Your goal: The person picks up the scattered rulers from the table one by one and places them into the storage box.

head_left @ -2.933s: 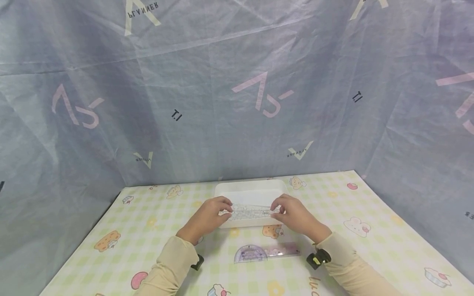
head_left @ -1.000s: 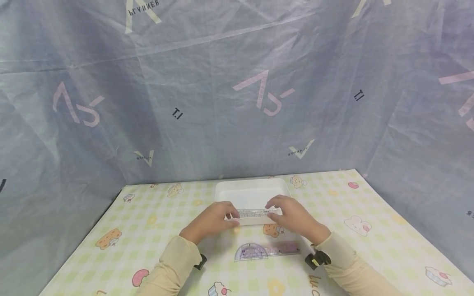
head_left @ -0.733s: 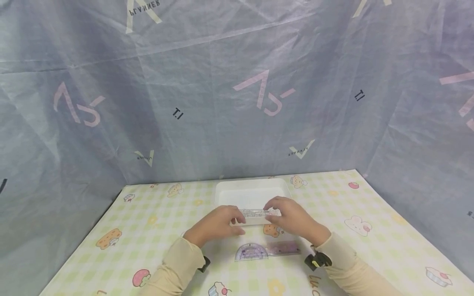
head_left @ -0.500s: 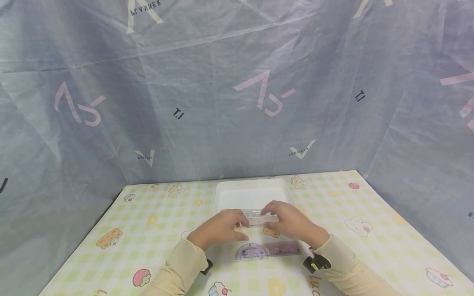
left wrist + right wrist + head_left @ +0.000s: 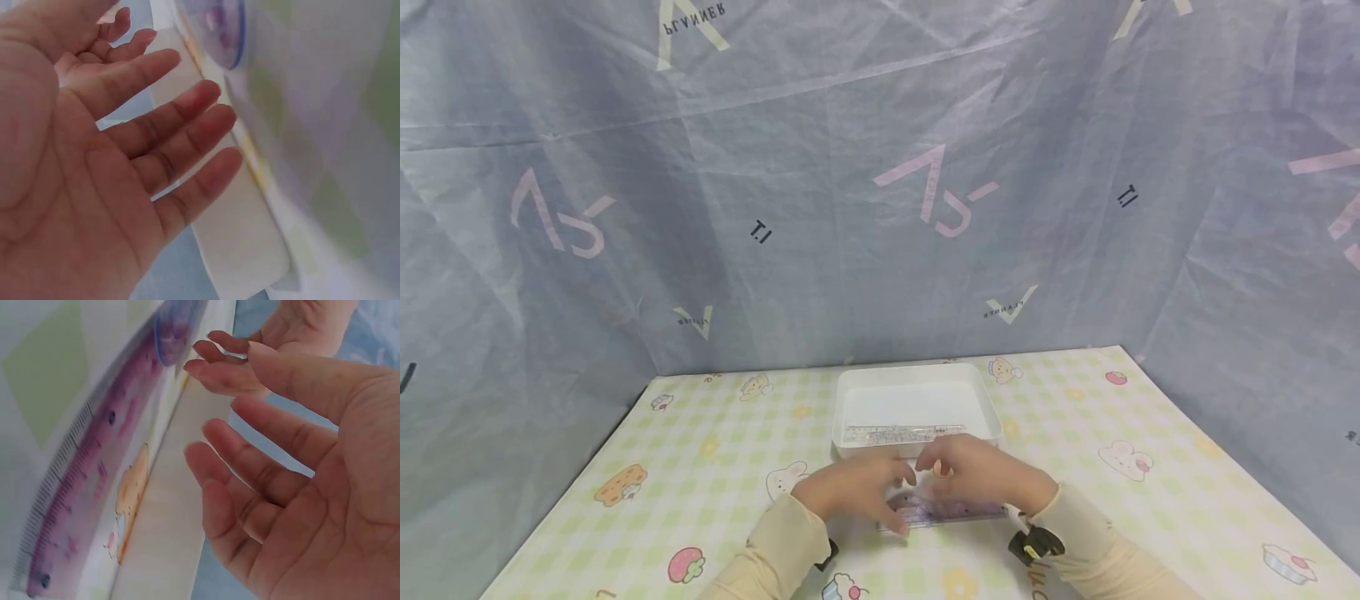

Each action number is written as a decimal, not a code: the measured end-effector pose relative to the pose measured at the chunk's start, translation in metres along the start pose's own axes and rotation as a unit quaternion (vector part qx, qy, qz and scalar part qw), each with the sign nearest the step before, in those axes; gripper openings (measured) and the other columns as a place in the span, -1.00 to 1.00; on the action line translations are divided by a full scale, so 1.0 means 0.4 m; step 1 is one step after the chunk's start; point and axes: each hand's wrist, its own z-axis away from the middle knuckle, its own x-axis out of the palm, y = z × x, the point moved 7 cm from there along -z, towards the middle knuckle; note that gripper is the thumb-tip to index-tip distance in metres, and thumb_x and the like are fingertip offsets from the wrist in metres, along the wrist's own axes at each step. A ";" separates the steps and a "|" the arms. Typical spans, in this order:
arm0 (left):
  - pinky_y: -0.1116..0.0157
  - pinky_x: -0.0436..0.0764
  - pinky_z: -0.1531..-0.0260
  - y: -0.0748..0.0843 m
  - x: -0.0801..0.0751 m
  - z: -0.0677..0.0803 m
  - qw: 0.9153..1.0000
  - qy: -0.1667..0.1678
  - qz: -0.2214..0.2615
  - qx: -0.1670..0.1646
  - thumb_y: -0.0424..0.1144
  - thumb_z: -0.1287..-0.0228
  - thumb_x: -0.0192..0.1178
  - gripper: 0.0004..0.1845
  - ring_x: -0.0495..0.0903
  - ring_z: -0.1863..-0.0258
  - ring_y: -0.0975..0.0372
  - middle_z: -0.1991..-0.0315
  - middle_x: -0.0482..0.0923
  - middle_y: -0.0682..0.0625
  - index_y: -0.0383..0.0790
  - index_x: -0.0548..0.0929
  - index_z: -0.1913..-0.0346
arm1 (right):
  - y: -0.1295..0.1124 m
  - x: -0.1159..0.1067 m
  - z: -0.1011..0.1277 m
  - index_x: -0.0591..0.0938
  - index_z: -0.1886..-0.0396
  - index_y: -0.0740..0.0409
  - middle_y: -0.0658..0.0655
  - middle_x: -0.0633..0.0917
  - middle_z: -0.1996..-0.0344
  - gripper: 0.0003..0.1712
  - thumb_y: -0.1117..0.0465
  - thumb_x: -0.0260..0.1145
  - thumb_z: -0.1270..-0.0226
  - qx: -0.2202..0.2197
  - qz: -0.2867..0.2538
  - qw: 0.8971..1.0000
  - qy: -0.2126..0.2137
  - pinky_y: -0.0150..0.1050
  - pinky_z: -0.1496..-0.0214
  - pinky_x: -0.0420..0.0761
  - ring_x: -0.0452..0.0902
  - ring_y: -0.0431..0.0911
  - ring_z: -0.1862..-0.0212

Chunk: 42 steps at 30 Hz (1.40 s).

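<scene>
Both hands hold nothing and hover above the purple folding ruler set on the table. My left hand (image 5: pixel 861 486) has its fingers spread loosely, palm facing inward. Opposite it, my right hand (image 5: pixel 981 473) has relaxed, slightly bent fingers. Under them lies a transparent pink-purple ruler (image 5: pixel 94 469) with a purple protractor (image 5: pixel 219 31) at its left end; in the head view the hands partly cover both. Just beyond stands a white tray (image 5: pixel 917 375). A clear patterned ruler (image 5: pixel 902 434) lies inside it along the near wall.
A pale checked tablecloth (image 5: pixel 715 500) with cartoon prints covers the table. Grey-blue fabric (image 5: pixel 820 275) hangs behind and at both sides. Dark wrist cameras sit on both wrists, such as the right wrist camera (image 5: pixel 1036 543).
Both hands have let go of the clear ruler, leaving it in the tray. They have drawn back toward the person, over the purple ruler and protractor.
</scene>
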 end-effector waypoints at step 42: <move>0.45 0.48 0.30 0.010 0.013 -0.004 0.999 0.026 0.012 -0.029 -0.15 0.14 0.50 -0.49 0.42 0.37 0.39 0.33 0.45 0.24 -0.09 0.63 0.02 | -0.008 0.069 0.002 0.61 -0.04 0.06 -0.17 0.65 0.32 -0.39 0.09 0.62 0.05 0.030 0.008 0.997 -0.067 -0.39 0.17 0.57 0.53 -0.35 0.27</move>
